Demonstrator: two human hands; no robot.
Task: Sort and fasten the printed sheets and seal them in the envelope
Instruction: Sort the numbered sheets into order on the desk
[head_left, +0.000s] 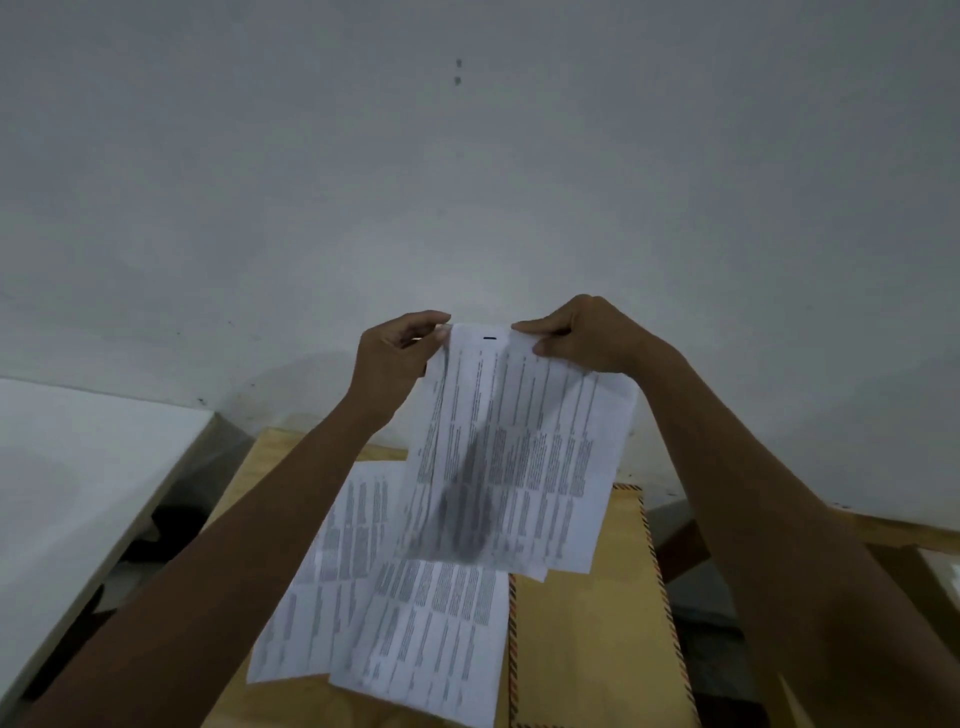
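I hold a thin set of printed sheets (524, 457) up in the air, hanging down from their top edge. My left hand (392, 358) pinches the top left corner and my right hand (582, 338) pinches the top right corner. A small dark staple-like mark (490, 338) sits at the middle of the top edge. Below, two more printed sheets (415, 618) lie overlapping on a small wooden table (275, 457). A brown envelope (587, 623) with a striped border lies flat to their right, partly under them.
A white table (67, 478) stands to the left, with a dark gap between it and the wooden table. A plain grey wall (467, 182) fills the view ahead. Dark floor and furniture parts show at the right.
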